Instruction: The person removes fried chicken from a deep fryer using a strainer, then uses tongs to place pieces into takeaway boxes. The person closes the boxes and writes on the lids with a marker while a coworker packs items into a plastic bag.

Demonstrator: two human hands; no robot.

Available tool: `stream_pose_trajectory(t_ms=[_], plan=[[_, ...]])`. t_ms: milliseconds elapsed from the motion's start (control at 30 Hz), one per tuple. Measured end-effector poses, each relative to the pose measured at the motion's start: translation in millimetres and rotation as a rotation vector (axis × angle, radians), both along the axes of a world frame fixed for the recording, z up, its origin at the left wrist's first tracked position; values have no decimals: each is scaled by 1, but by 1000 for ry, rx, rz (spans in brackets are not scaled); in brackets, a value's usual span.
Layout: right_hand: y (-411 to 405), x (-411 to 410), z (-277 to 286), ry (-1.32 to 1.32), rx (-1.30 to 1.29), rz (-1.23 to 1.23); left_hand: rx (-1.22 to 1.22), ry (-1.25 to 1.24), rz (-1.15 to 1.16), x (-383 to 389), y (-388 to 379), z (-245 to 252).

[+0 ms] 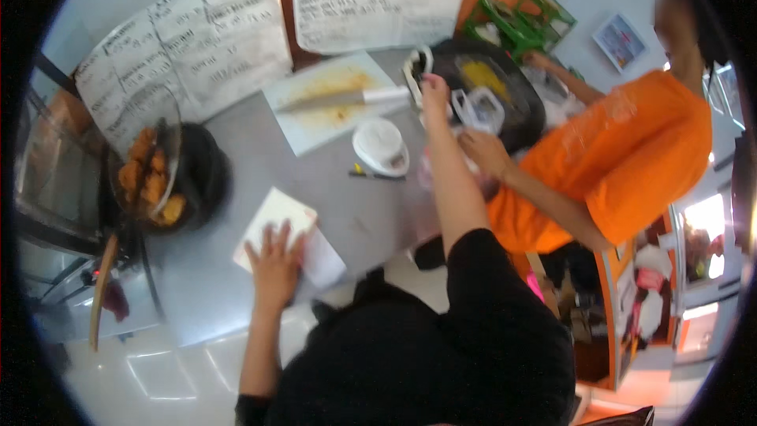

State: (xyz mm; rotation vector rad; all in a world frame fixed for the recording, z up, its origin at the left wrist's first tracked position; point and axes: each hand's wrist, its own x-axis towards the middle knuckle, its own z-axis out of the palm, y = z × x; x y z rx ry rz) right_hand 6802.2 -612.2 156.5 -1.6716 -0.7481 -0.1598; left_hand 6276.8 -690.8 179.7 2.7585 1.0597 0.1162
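My left hand (pixel 277 263) lies with spread fingers on a white paper pad or packet (pixel 275 213) on the metal counter (pixel 236 142). A white sheet (pixel 324 257) sticks out beside it. My right hand (pixel 436 90) reaches across to the far side, at a white strap-like item (pixel 412 74) near the black container; whether its fingers grip anything is too blurred to tell. A white-handled knife (pixel 384 94) lies on the stained cutting board (pixel 334 86). Nearer to me are a round white lidded container (pixel 380 143) and a dark pen (pixel 378 176).
A co-worker in an orange shirt (pixel 615 160) stands close at the right, one hand (pixel 485 151) near my right forearm. Fried food (pixel 151 180) under a clear cover stands at the left. Green baskets (pixel 514 21) and a black container (pixel 526 94) are at the back right.
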Motion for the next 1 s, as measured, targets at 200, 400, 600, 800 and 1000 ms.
stream_pose_trajectory(t_ms=[200,400,600,800,1000], plan=[[27,40,52,-80,-156,76,-25,-35,159,-8,9,8],[0,-111,47,-103,-281,549,-79,-14,331,-7,15,9],[-59,-249,16,-234,-340,1350,114,153,290,1,13,2],[-98,-305,-10,-498,-341,1324,-312,-87,329,-8,55,57],[-105,-307,-8,-442,-364,1346,-541,-125,290,-26,76,85]])
